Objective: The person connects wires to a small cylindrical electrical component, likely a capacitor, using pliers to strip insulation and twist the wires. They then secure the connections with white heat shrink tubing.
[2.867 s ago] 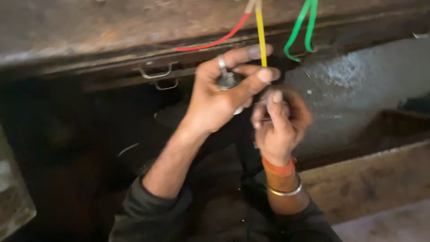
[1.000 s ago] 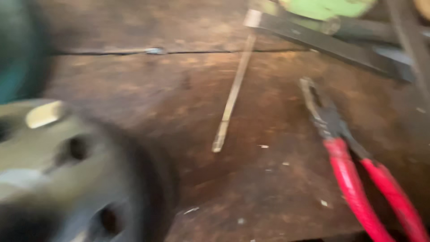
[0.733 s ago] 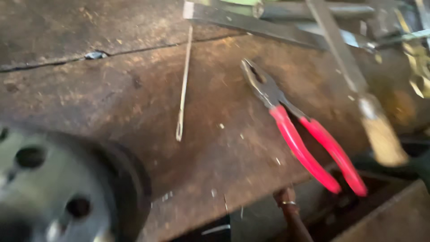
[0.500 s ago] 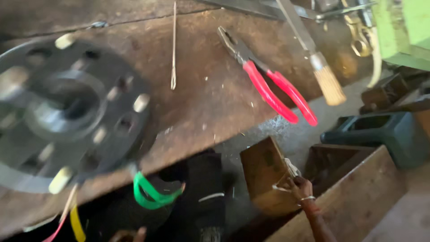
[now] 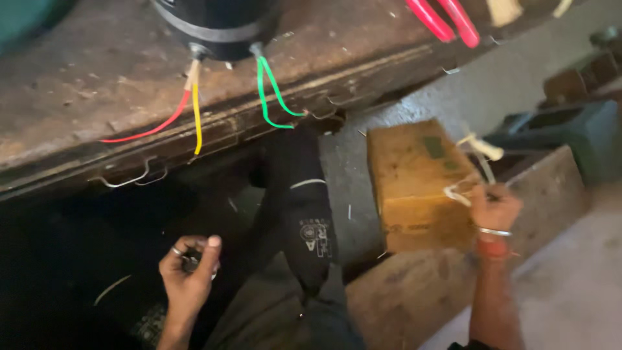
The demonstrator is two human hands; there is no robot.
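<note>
My left hand (image 5: 189,271) is low at the bottom left, fingers curled around a small dark metal part. My right hand (image 5: 494,207) is out to the right, pinching pale string or tape strips (image 5: 472,170) beside a worn cardboard box (image 5: 418,185). Above, a black round motor body (image 5: 217,26) sits on the rusty workbench (image 5: 97,97). Red (image 5: 152,126), yellow (image 5: 197,116) and green (image 5: 269,97) wires hang from it over the bench edge. Neither hand touches the wires.
Red-handled pliers (image 5: 447,19) lie at the bench's top right. My dark-trousered leg (image 5: 301,214) stretches under the bench. Wooden crate walls (image 5: 453,279) and a dark green box (image 5: 570,129) stand on the concrete floor at the right.
Both hands have left the wires at the bench edge. The view swung over the bench top and back down. My right hand now holds pale strips by the box; my left has dropped low.
</note>
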